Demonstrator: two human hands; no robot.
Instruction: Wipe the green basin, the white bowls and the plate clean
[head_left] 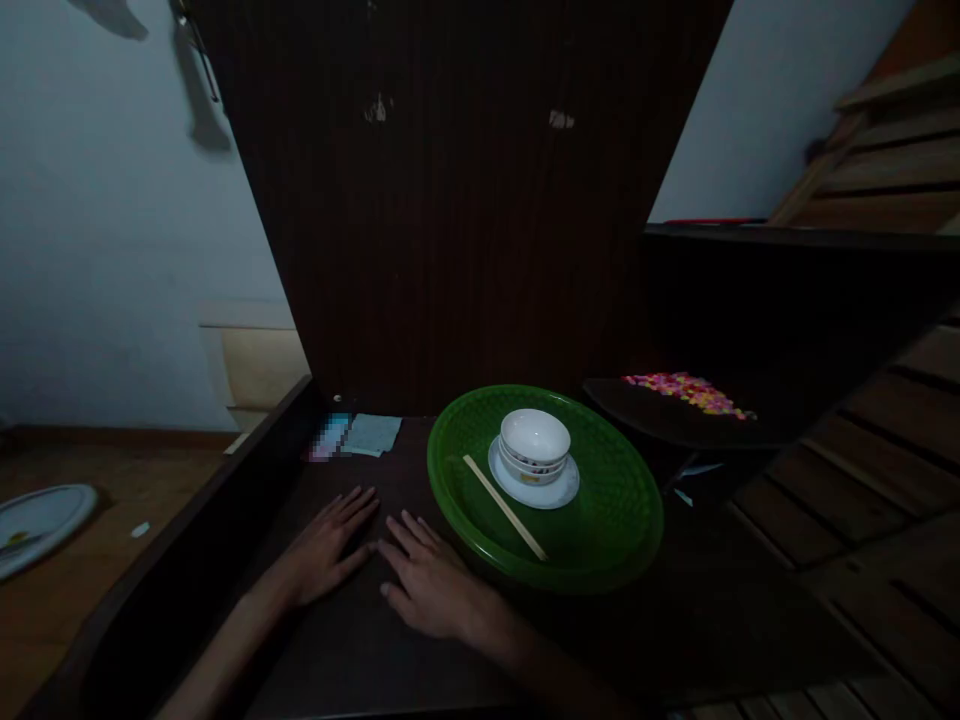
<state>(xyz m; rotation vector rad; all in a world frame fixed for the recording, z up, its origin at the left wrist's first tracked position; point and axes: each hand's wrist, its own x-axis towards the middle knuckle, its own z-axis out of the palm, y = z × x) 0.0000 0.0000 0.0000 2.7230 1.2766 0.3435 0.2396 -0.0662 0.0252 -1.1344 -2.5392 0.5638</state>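
Note:
My left hand (330, 548) lies flat on the dark wooden desk (315, 665), fingers spread and holding nothing. Close beside it, my right hand (431, 580) also rests palm down with its fingers apart, just left of a large green tray (600, 535). Inside that round tray stands a small stack of white bowls (535, 437) on a white plate (553, 496). A pair of pale chopsticks (506, 508) lies slanted in the tray, in front of the plate and to its left.
Folded pale paper (373, 434) lies at the back left, next to a blurred item. Many small colourful pieces (690, 392) cover part of a dark shelf at the right. A raised board (187, 545) edges the desk's left side. A white dish (45, 520) is on the floor.

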